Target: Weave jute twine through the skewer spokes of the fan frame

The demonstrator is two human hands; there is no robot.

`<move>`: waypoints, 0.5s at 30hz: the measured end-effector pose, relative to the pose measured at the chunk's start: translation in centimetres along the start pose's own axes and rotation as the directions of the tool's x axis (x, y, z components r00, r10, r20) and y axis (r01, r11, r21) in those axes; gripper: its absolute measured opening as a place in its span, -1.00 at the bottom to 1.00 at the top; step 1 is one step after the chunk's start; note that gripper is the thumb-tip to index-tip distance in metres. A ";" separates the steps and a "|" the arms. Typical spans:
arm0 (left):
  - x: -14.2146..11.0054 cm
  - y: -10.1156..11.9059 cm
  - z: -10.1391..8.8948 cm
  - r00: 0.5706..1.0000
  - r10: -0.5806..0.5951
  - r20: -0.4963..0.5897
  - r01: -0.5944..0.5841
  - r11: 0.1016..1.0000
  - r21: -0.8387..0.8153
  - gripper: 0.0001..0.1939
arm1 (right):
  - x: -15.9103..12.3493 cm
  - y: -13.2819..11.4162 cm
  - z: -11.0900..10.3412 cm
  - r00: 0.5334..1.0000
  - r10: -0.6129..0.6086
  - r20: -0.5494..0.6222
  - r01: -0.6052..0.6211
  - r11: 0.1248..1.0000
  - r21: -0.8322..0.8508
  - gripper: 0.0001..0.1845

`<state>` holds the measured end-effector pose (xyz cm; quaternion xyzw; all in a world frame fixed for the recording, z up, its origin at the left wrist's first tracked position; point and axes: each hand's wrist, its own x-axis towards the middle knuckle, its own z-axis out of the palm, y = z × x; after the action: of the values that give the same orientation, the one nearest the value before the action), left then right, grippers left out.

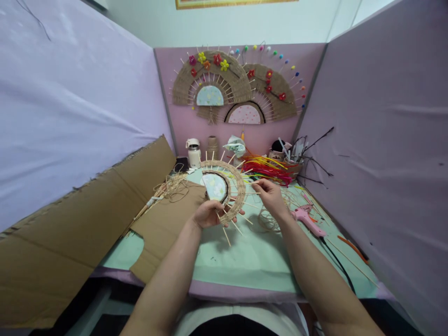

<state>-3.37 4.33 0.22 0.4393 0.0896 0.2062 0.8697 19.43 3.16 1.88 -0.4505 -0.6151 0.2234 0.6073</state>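
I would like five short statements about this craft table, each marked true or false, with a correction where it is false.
1. The left hand holds the half-woven fan at its lower edge. True.
2. The right hand holds the pink glue gun. False: the glue gun lies on the green mat, right of that hand, which pinches at the fan's sticks.
3. Two finished fans hang on the back wall. True.
4. The cardboard sheets lie on the right side of the table. False: they are on the left.
5. A bundle of red and yellow strips lies behind the right hand. True.
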 end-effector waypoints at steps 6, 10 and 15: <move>0.3 -0.4 0.9 1.000 0.021 0.019 -0.021 1.000 0.011 -0.48 | -0.5 -0.3 0.7 0.997 0.032 0.065 -0.035 0.998 0.043 -0.80; 0.4 -0.3 1.0 0.997 0.081 -0.014 -0.081 0.997 -0.003 -0.44 | -0.4 0.0 0.6 0.997 0.052 0.054 -0.054 0.998 0.031 -0.79; 0.0 0.1 1.0 0.990 0.128 -0.061 -0.127 0.992 0.012 -0.27 | -0.4 0.0 0.4 0.997 0.017 0.071 -0.018 1.000 0.018 -0.78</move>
<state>-3.04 3.69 0.86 0.4409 0.0889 0.2744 0.8499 18.97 3.01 1.57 -0.4420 -0.6302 0.2502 0.5872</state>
